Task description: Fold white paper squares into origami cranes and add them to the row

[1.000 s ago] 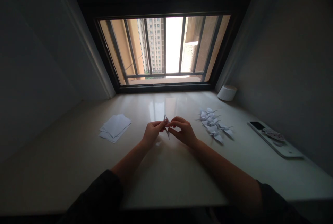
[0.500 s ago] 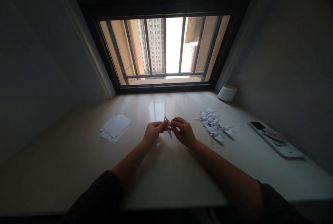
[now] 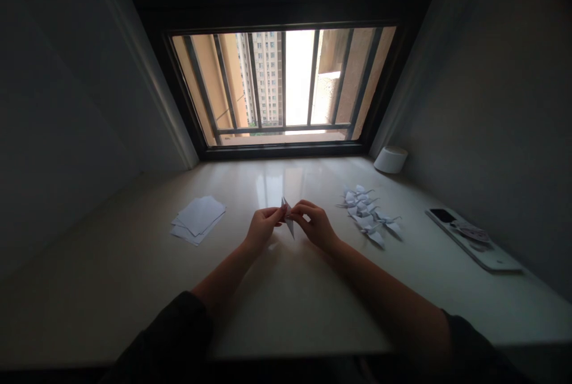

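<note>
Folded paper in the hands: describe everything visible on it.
The folded paper is small, slim and pale grey-white, with pointed ends: split tips at the window end, one at the near end. It is held lengthwise, slightly slanted, above the pale ledge, between the loose sheets and the paper cranes. Fingers of the left hand and right hand pinch and hide its middle.

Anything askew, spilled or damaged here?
Nothing looks spilled or visibly damaged. Slightly askew: the loose paper sheets at left lie at mismatched angles, corners not lined up, and the folded paper birds right of the right hand sit in an uneven cluster.
</note>
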A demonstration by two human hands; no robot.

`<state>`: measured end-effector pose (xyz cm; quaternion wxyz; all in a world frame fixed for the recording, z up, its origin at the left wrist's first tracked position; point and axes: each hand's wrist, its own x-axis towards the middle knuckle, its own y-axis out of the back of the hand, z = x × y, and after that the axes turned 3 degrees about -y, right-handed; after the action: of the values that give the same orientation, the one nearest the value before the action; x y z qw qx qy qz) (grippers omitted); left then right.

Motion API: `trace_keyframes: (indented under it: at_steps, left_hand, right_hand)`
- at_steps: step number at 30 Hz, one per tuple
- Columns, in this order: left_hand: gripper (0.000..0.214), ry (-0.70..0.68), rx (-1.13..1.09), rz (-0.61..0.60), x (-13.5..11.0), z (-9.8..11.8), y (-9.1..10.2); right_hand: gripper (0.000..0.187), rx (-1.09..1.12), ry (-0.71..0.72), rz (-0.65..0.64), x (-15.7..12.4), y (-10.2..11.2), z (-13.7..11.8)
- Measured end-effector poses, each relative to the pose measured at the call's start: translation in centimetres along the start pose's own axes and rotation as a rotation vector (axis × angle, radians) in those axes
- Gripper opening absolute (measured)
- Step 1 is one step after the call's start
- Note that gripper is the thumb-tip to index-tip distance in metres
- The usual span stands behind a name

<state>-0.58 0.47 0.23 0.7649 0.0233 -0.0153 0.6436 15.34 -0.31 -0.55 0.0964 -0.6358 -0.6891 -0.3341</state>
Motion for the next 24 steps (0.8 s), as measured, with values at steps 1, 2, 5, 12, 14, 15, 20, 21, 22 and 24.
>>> trace_keyframes:
  at_steps: [1, 2, 5, 12, 14, 15, 20, 21, 22, 24]
  left_hand:
    - [0.040, -0.004, -0.005, -0.004, 0.0, 0.0, 0.0]
    - [0.040, -0.007, -0.011, -0.008, 0.0, 0.0, 0.0]
    - [0.038, -0.017, -0.030, -0.021, 0.0, -0.1, 0.0]
    - [0.035, -0.061, -0.022, -0.023, -0.1, 0.2, -0.1]
    - [0.035, -0.075, -0.001, -0.026, -0.1, 0.3, -0.2]
    - [0.035, -0.086, 0.011, -0.030, -0.1, 0.3, -0.2]
    - [0.033, -0.157, 0.079, -0.033, 0.0, 0.0, 0.0]
    - [0.033, -0.165, 0.090, -0.028, 0.0, -0.1, 0.0]
    - [0.033, -0.172, 0.097, -0.025, 0.0, -0.1, 0.0]
    - [0.033, -0.185, 0.101, -0.024, 0.1, -0.1, 0.1]
  right_hand:
    - [0.019, 0.003, -0.016, 0.002, 0.0, 0.0, 0.0]
    - [0.019, 0.007, -0.028, 0.002, 0.1, 0.0, 0.1]
    - [0.018, 0.050, -0.049, 0.022, 0.1, -0.1, 0.2]
    - [0.023, 0.224, -0.223, 0.136, 0.1, -0.5, 0.6]
    - [0.025, 0.279, -0.310, 0.153, 0.1, -0.6, 0.7]
    - [0.027, 0.308, -0.347, 0.159, 0.1, -0.7, 0.8]
    - [0.031, 0.400, -0.428, 0.163, 0.0, -0.8, 1.1]
    - [0.033, 0.410, -0.442, 0.161, 0.0, -0.7, 1.1]
    - [0.034, 0.422, -0.458, 0.158, 0.1, -0.7, 1.1]
    - [0.037, 0.449, -0.483, 0.146, 0.1, -0.7, 1.1]
